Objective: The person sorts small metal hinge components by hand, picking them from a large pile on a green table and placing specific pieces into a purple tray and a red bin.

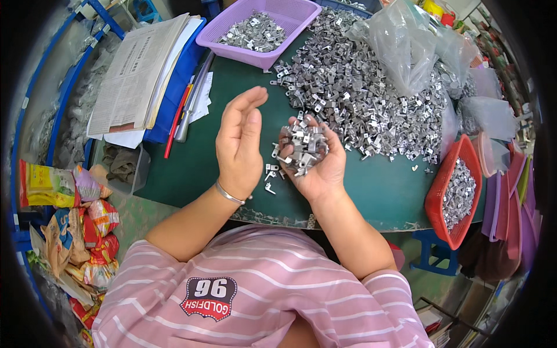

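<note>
Cupped in my right hand is a heap of small metal brackets, bent silver-grey pieces with holes; its fingers curl up around them. My left hand is raised beside it over the green table, fingers stretched out and together, palm turned toward the brackets, holding nothing. A few loose brackets lie on the table between the two hands. Beyond my right hand spreads a large pile of the same brackets.
A purple basket with brackets stands at the back, and a red basket with more at the right edge. A clear plastic bag lies on the pile. Left are a blue tray with papers, a red pencil and a plastic bin.
</note>
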A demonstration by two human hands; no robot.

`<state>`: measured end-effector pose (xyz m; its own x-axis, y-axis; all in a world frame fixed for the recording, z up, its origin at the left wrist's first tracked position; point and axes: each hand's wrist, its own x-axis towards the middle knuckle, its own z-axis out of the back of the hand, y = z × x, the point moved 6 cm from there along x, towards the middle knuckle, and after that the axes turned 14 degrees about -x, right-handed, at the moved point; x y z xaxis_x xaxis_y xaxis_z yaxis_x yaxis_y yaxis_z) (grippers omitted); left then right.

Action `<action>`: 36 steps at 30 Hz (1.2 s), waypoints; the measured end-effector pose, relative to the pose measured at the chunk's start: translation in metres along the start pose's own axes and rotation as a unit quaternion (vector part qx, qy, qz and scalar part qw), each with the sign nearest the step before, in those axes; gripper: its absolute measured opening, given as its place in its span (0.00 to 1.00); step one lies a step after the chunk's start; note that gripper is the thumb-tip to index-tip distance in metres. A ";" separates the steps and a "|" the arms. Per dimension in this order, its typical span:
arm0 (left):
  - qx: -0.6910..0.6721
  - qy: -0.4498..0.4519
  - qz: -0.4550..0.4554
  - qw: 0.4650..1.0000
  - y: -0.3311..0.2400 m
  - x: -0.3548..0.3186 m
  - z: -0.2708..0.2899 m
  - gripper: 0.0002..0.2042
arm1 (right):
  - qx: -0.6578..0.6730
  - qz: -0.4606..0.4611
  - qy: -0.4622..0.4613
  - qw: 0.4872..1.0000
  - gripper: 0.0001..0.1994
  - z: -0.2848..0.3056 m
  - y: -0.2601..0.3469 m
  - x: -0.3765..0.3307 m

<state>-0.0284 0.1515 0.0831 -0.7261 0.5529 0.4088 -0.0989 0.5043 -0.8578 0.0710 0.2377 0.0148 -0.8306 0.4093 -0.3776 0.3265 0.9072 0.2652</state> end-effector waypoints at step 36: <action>0.441 0.389 -0.011 0.809 0.045 -0.051 -0.030 0.24 | 0.066 0.224 -0.499 0.835 0.22 0.353 0.064 -0.313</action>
<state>0.0244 0.1661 0.0330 -0.1041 0.9730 0.2059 -0.8022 0.0402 -0.5957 0.5109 0.2024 -0.1631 0.1553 0.5276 -0.8352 0.6052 0.6174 0.5025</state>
